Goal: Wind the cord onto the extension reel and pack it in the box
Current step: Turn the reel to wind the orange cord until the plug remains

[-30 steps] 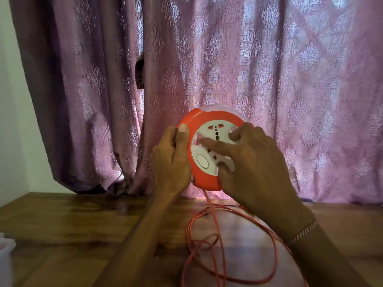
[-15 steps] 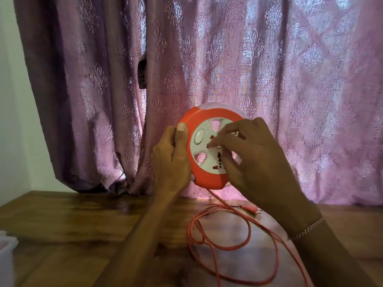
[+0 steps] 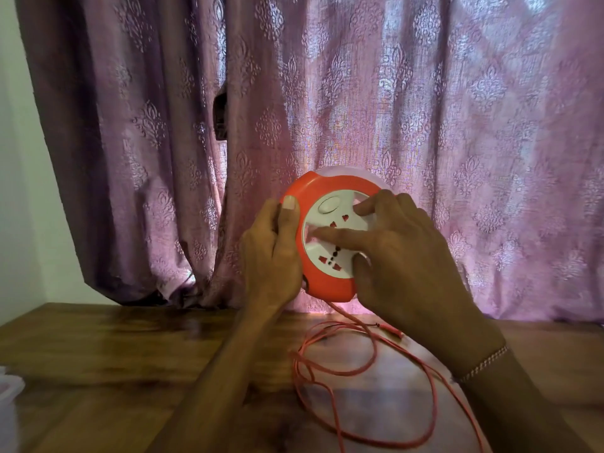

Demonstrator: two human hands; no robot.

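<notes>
Orange reel (image 3: 322,282) (white face), patterned mauve curtain (image 3: 425,109)

— What sort of place is this?
— A home, by the look of it. A patterned mauve curtain (image 3: 359,109) fills the upper frame, daylight glowing through it.
— Anything else?
— A wooden table (image 3: 98,354) along the bottom, a plain pale wall (image 3: 19,191) at far left.

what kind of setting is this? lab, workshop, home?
Most likely a home room, not a lab: a patterned mauve curtain hangs over a backlit window, a wooden table stands against it, and a plain painted wall is at left.
</notes>
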